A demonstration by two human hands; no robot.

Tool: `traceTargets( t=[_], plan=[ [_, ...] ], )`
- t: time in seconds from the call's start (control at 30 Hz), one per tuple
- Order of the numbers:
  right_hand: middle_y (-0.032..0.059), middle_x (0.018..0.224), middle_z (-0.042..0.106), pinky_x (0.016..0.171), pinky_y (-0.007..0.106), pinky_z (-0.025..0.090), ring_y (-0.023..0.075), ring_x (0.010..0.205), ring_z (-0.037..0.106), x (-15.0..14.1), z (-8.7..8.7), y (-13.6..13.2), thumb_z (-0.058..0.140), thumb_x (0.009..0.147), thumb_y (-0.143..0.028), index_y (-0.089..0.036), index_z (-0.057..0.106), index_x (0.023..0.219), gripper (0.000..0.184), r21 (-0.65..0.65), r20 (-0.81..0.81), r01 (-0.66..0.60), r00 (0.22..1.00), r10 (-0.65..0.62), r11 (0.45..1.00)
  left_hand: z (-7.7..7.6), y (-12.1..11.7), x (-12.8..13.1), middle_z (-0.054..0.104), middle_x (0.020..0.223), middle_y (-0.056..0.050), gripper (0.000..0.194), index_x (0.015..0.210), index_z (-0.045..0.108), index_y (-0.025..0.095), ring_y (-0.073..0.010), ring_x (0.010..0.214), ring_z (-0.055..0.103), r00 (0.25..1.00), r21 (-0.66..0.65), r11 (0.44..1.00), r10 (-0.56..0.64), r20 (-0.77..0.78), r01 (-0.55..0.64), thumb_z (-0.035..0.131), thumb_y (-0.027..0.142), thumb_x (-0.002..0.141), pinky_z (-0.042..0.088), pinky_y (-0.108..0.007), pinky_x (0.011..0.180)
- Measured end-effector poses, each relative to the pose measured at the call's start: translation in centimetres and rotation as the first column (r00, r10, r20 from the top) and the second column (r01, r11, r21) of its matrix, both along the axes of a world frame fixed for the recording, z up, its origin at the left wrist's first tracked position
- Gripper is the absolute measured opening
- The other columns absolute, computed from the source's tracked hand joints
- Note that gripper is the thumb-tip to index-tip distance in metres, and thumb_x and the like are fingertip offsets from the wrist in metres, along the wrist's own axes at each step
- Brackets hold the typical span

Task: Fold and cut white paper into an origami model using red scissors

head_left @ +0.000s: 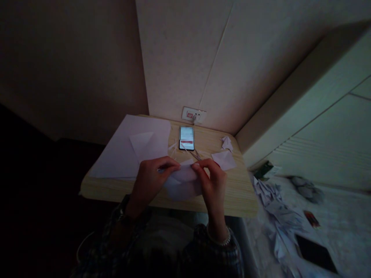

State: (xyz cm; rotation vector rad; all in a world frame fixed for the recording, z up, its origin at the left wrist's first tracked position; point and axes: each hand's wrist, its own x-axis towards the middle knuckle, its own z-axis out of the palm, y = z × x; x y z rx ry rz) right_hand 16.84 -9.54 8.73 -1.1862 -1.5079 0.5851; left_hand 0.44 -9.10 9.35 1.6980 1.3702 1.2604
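A sheet of white paper (185, 183) is pinched along its upper edge between my two hands, low over the front of the small wooden table. My left hand (153, 173) grips it at the left, thumb and fingers pressed together. At the right, the fingertips of my right hand (211, 175) close on the same edge. Just beyond the paper lie scissors (197, 154), partly hidden by the paper and my right hand. Thin paper strips (173, 146) lie left of a lit phone (186, 138).
Large white sheets (116, 154) cover the table's left side, with a smaller piece (142, 143) on top. Right are a creased square (224, 160) and a folded paper shape (227, 143). A wall socket (193, 114) sits behind. On the bed (344, 220) are folded papers (279, 208) and a dark tablet-like slab (315, 253).
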Motion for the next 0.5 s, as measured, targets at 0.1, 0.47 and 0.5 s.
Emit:
traceTargets(
  t=[0.1, 0.47, 0.5],
  plan=[
    [0.0005, 0.088, 0.068, 0.076, 0.029, 0.047, 0.0164, 0.082, 0.061, 0.38, -0.39, 0.24, 0.063, 0.082, -0.027, -0.023, 0.066, 0.093, 0.012, -0.043, -0.094, -0.019, 0.995, 0.015, 0.999, -0.25, -0.02, -0.18, 0.071, 0.067, 0.003, 0.008, 0.067, 0.07, 0.019, -0.0127, 0.064, 0.065, 0.995, 0.029, 0.995, 0.095, 0.029, -0.096, 0.065, 0.019, 0.074, 0.049, -0.02, 0.065],
    [-0.001, 0.063, 0.063, 0.057, 0.025, 0.043, 0.0147, 0.062, 0.057, 0.34, -0.26, 0.28, 0.071, 0.072, -0.033, -0.019, 0.064, 0.063, 0.017, -0.294, -0.143, -0.09, 0.989, 0.05, 0.951, -0.55, -0.07, -0.05, 0.07, 0.068, 0.004, 0.008, 0.068, 0.068, 0.018, -0.0121, 0.066, 0.064, 0.988, 0.041, 0.988, 0.146, 0.045, -0.148, 0.062, 0.02, 0.074, 0.049, -0.02, 0.066],
    [-0.0016, 0.061, 0.062, 0.056, 0.024, 0.042, 0.0139, 0.061, 0.056, 0.43, -0.22, 0.3, 0.071, 0.071, -0.034, -0.019, 0.063, 0.06, 0.021, -0.293, -0.125, -0.065, 0.992, 0.029, 0.954, -0.57, -0.09, -0.11, 0.07, 0.068, 0.003, 0.009, 0.068, 0.068, 0.018, -0.0124, 0.066, 0.064, 0.988, 0.037, 0.988, 0.149, 0.043, -0.15, 0.062, 0.02, 0.074, 0.049, -0.02, 0.066]
  ],
)
